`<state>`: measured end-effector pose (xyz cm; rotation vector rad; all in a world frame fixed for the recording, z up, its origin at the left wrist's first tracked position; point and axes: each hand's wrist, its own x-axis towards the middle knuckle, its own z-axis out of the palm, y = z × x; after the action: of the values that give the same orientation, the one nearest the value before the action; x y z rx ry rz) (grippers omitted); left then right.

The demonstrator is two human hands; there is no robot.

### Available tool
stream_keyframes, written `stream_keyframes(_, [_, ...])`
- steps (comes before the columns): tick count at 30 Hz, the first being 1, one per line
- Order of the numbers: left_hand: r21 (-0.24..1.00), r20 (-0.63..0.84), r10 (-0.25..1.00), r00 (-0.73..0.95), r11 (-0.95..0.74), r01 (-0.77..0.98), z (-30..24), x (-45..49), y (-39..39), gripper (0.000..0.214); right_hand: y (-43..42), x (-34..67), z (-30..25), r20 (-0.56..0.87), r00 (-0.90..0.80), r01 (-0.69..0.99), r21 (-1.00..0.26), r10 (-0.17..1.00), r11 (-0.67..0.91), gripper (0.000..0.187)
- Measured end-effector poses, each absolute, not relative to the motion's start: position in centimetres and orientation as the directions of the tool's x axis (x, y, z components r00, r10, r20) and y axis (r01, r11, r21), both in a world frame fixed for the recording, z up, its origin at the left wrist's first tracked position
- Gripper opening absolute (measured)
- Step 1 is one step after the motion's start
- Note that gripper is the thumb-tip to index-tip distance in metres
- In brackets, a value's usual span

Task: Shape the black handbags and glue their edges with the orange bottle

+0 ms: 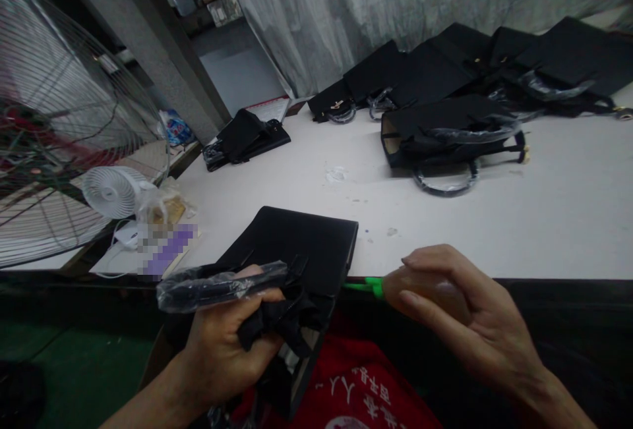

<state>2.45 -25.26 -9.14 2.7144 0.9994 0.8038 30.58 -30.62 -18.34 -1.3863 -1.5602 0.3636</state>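
Note:
A black handbag (301, 238) lies tilted over the near table edge, its open side toward me. My left hand (232, 337) is closed around the bag's top, gripping the black material beside its plastic-wrapped handle (217, 289). To the right, my right hand (459, 304) wraps round a squeeze bottle (420, 290) of amber liquid with a green nozzle (368, 285). The nozzle points left at the bag's side, and I cannot tell whether it touches. The bag's inside is mostly in shadow.
Several black handbags (445, 126) with wrapped handles lie along the back of the white table (558, 218). Another black bag (247, 139) rests at the back left. A small white fan (116, 190) and a large wire-guarded fan (54, 132) stand on the left.

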Motion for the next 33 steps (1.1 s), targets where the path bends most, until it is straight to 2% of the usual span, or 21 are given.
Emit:
stream_keyframes(3, [0.322,0.430,0.639,0.638,-0.769,0.553,-9.2,2.5,-25.3,0.017,-30.5,30.6,-18.2,0.471,0.177,0.610,-0.742,0.864,0.279,0.024])
stream_keyframes(7, [0.311,0.430,0.642,0.634,-0.765,0.564,-9.2,2.5,-25.3,0.017,-30.4,30.9,-18.1,0.401,0.130,0.580,-0.773,0.907,0.258,0.019])
stream_keyframes(13, [0.305,0.422,0.653,0.629,-0.756,0.580,-9.0,2.7,-25.2,0.015,-31.1,30.8,-18.3,0.403,0.316,0.546,-0.817,0.859,0.182,0.028])
stream_keyframes(21, [0.312,0.401,0.662,0.633,-0.749,0.585,-8.7,2.9,-25.2,0.014,-31.3,29.8,-18.4,0.460,0.119,0.563,-0.762,0.880,0.322,0.023])
stream_keyframes(33, [0.292,0.389,0.655,0.648,-0.755,0.587,-8.4,3.2,-25.0,0.015,-31.5,29.6,-19.2,0.536,0.091,0.614,-0.693,0.839,0.377,0.029])
